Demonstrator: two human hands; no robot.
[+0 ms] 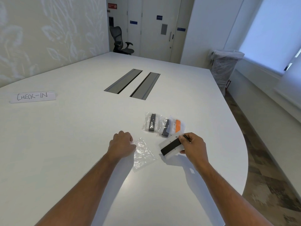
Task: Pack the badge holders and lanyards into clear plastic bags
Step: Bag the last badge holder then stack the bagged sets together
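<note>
We note the left hand (121, 143) curled, knuckles up, pinching the upper left edge of an empty clear bag (143, 154) that lies flat on the bench (65, 136). The bag's long axis runs from the fingers down and toward us; we cannot tell which end is its mouth.

Just right of the bag, not touching it, the right hand (192, 145) grips a badge holder (170, 146) with a black lanyard folded along it. Its long axis tilts from lower left up to the fingers, the free end aimed at the bag.

We judge that the next move turns on this: the left hand opens the bag, the right slides the holder leftward into it.

Beyond lie three packed bags (164, 123), close together.
</note>
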